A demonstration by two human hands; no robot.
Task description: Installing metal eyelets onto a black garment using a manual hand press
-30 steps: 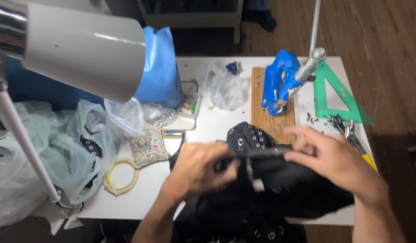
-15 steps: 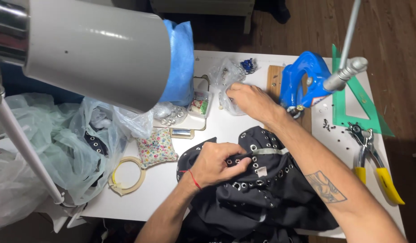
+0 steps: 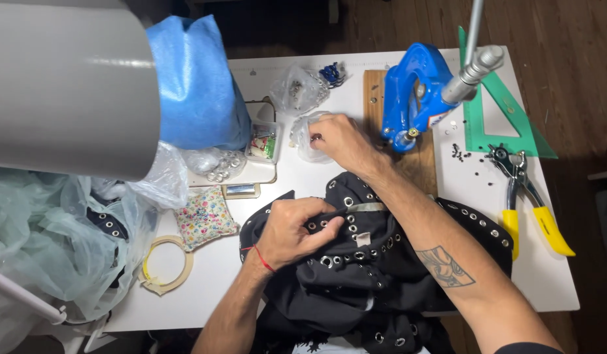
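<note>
Black eyeleted fabric (image 3: 382,262) stays pinned under the clamped left hand (image 3: 293,229) while the right hand (image 3: 336,137), fingers pinched inside the clear plastic bag (image 3: 306,137) ahead, should pick one piece cleanly.

We see two bare forearms entering from the lower edge of the frame, each ending in an ungloved hand. Our left hand (image 3: 297,229) carries no rings that we can make out; a thin red cord bracelet (image 3: 264,258) encircles its wrist. Our right hand (image 3: 336,139) is likewise unadorned. On the right forearm we note a dark line-drawn tattoo (image 3: 445,266), roughly leaf-shaped with hatched shading. Fine dark hair covers both forearms. At the bottom right corner, we see the edge of a dark short sleeve (image 3: 533,347).
</note>
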